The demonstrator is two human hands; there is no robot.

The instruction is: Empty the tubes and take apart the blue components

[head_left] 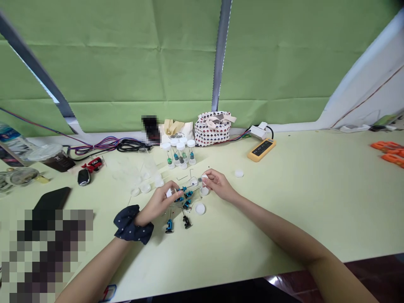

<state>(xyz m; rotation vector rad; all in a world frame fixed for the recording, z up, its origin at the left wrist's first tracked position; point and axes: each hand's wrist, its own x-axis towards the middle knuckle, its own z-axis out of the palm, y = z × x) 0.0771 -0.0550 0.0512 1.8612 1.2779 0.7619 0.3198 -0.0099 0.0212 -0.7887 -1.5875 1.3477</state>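
A pale green tabletop (303, 202) runs along a green cloth backdrop (110, 71), and a person is working at its middle with both bare hands. Clock positions here are taken from the hands, with the backdrop at twelve. Bundled cables (94, 146) lie at ten, and a canvas tote (176, 132) and a diamond-patterned bag (213, 128) sit near twelve. A yellow electrical unit (261, 150) is at two, with orange-handled tools (386, 146) well off toward three. Nearer, at twelve, a cluster of white-capped clear vials (181, 153) stands upright, each with a small coloured part inside.

A clear tube (192, 183) lies between the hands, above a scatter of small blue parts (188, 194). The right hand (219, 186) has its fingers (205, 177) pinched narrow at the tube's white end. The left hand (157, 203), with a navy dotted scrunchie (132, 224) at the wrist, has its fingers curled and close to the tube; whether they grip it cannot be told. A loose white cap (200, 208) lies at five.

The tube is judged light, smooth and possibly fragile. A gentle pinch on its barrel or capped end appears safest.
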